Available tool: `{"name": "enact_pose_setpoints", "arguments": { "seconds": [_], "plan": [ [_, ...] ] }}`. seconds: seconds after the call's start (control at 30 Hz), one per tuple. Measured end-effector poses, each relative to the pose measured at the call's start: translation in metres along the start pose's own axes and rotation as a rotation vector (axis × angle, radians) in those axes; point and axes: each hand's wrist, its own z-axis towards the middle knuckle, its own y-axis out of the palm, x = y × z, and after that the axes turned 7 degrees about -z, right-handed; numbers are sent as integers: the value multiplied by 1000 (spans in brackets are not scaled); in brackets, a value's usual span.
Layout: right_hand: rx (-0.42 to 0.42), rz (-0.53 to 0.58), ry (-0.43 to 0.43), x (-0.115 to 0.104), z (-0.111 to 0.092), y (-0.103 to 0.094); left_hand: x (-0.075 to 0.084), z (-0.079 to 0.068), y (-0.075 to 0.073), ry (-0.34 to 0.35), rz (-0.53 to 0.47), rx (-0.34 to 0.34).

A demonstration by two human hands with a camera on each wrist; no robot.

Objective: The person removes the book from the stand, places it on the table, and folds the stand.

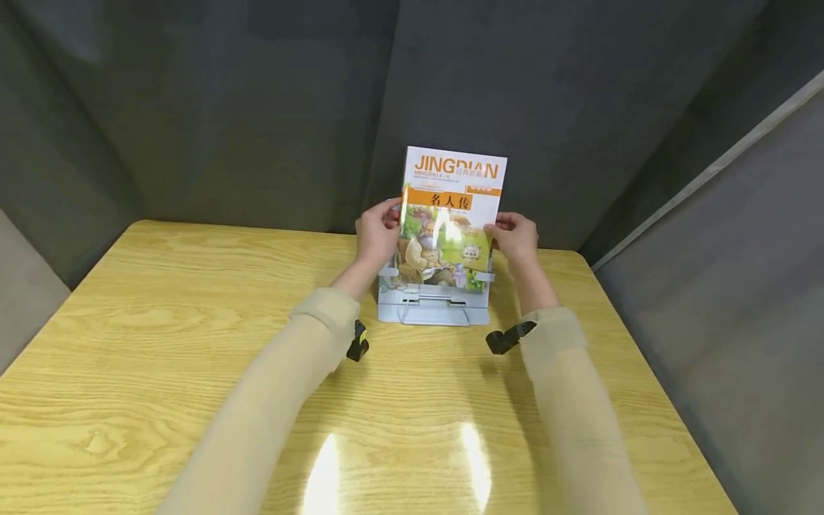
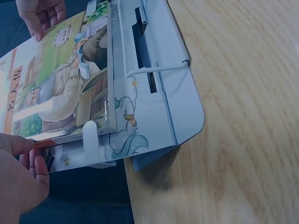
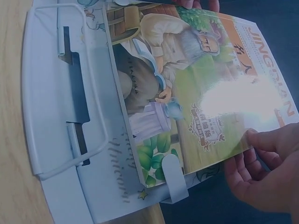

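A paperback book (image 1: 444, 214) with an orange-and-white illustrated cover stands upright, leaning back on a pale blue metal book stand (image 1: 433, 315). My left hand (image 1: 377, 232) pinches the book's left edge; the left wrist view shows its thumb along that edge and the fingers curled behind. On the opposite edge, my right hand (image 3: 268, 163) pinches the book with its thumb on the cover. Two clips, one of them this left clip (image 2: 91, 143), reach over the cover's lower part. The stand's wire loop (image 3: 96, 93) lies below the book's bottom edge.
The stand is near the far edge of a light wood table (image 1: 193, 357). Behind it hangs a dark grey curtain (image 1: 257, 107), and a grey panel (image 1: 727, 250) rises at the right. Each wrist wears a black camera, such as the right camera (image 1: 505, 340).
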Motion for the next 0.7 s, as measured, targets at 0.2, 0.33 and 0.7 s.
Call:
{"name": "enact_pose_setpoints", "arguments": {
  "seconds": [0.2, 0.33, 0.7],
  "plan": [
    [8, 32, -21, -5, 4, -3, 5, 4, 0, 49, 7, -1],
    [15, 47, -19, -14, 3, -5, 11, 7, -2, 76, -14, 3],
    [24, 93, -56, -34, 0, -13, 31, 13, -9, 140, -60, 28]
  ]
}}
